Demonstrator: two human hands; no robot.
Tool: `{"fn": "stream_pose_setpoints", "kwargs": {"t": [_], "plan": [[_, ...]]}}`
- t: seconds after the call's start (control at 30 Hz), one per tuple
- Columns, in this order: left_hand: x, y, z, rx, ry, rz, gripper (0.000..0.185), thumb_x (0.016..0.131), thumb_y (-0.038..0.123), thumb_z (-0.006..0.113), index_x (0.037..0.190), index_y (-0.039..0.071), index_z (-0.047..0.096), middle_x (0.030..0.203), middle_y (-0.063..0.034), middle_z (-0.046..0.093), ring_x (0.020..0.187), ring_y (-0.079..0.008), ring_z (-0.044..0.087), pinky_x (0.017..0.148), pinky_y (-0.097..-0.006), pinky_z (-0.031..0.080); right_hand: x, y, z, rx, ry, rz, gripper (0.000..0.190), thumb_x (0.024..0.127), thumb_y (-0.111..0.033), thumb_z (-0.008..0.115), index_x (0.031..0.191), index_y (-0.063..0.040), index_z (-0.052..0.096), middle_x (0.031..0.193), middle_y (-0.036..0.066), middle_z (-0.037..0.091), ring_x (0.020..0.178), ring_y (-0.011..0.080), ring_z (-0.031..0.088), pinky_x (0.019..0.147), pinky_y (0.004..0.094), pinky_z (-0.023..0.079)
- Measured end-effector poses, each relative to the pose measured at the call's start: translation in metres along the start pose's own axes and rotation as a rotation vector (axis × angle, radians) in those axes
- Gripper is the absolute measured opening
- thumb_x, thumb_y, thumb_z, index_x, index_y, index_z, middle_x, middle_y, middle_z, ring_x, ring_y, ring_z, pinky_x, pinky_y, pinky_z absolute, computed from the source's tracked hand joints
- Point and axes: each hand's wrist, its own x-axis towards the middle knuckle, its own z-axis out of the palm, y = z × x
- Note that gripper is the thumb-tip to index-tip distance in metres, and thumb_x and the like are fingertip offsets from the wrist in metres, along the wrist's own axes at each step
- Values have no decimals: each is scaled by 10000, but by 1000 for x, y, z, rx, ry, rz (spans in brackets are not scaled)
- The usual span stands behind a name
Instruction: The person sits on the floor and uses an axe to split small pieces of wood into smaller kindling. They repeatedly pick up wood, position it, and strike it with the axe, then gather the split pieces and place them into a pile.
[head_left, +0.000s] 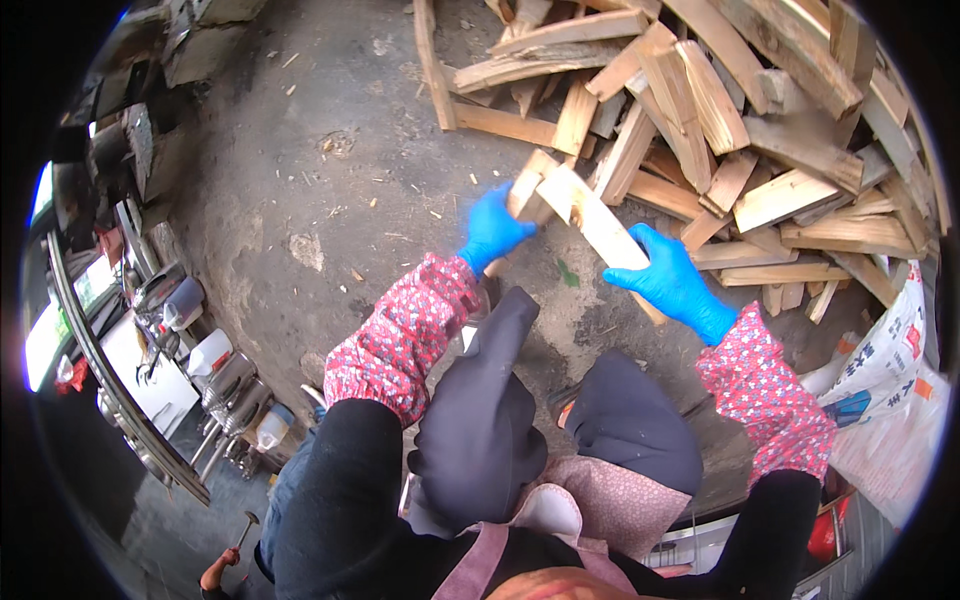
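Observation:
Both my hands wear blue gloves below floral sleeve covers. My left hand (495, 226) grips a split piece of firewood (527, 180), its lower end partly hidden behind the glove. In my right hand (673, 279) is a second, paler wood piece (592, 214), slanting up to the left. Its upper end overlaps the first piece from my view; whether they touch I cannot tell. A heap of split firewood (679, 112) lies just beyond my hands, towards the upper right.
Bare concrete floor (337, 172) with wood chips stretches left of the heap. White printed sacks (885, 375) stand at the right. Metal pots and plastic jugs (206, 352) line the left side. At lower left, another person's hand (229, 556) holds a hammer-like tool (246, 529).

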Motion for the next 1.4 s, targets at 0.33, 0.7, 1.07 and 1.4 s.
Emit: {"fn": "stream_pose_setpoints", "kwargs": {"t": [0.33, 0.7, 1.07, 1.4], "plan": [[-138, 131, -107, -1326, -170, -305, 438, 807, 130, 688, 1186, -42, 552, 1073, -111, 646, 939, -194, 639, 847, -334, 517, -61, -105, 76, 600, 179, 73, 753, 739, -152, 793, 1347, -11, 371, 1239, 122, 528, 1140, 228, 520, 962, 348, 436], [-298, 191, -225, -1648, -237, -578, 479, 788, 30, 638, 1257, 36, 538, 1133, -132, 616, 1084, -222, 579, 946, -332, 462, -165, -252, 99, 125, 50, 209, 1092, 727, -319, 813, 1465, 32, 89, 1458, 233, 261, 1335, 310, 325, 1070, 398, 341], [-303, 232, -345, -1668, -382, -254, 574, 818, 103, 624, 1337, -30, 416, 1227, -140, 573, 1094, -240, 588, 960, -353, 469, -181, -423, 78, 347, 80, 14, 973, 699, -231, 820, 1453, -14, 244, 1307, 184, 420, 1210, 285, 441, 991, 398, 420], [-257, 275, -454, -1666, -262, -71, 817, 720, 126, 720, 1424, 36, 313, 1369, -135, 462, 1274, -281, 444, 1103, -411, 319, -137, -524, -1, -21, 40, -271, 972, 633, -185, 825, 1453, -101, 310, 1301, 181, 416, 1228, 337, 415, 1035, 412, 369]]}}
